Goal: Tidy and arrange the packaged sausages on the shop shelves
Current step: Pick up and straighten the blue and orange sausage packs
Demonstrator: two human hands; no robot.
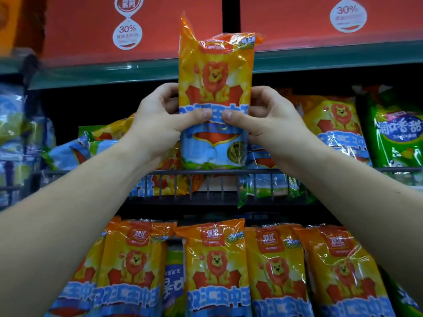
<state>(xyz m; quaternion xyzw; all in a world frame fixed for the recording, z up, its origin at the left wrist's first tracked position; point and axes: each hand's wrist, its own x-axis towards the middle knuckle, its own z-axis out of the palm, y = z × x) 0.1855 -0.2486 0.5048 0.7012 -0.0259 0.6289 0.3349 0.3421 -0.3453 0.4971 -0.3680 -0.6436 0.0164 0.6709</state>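
Left hand [158,124], right hand [270,121], one held lion pack [216,72], two red boxes [80,30], four lower-shelf packs [216,271].

Gap [91,106] above slumped packs [100,138] free; wire rail [229,171], upper shelf [137,72] obstruct.

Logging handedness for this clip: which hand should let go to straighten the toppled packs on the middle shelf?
Left hand, probably: the toppled packs lie beside it, left of the held pack. The right hand would have to cross that pack.
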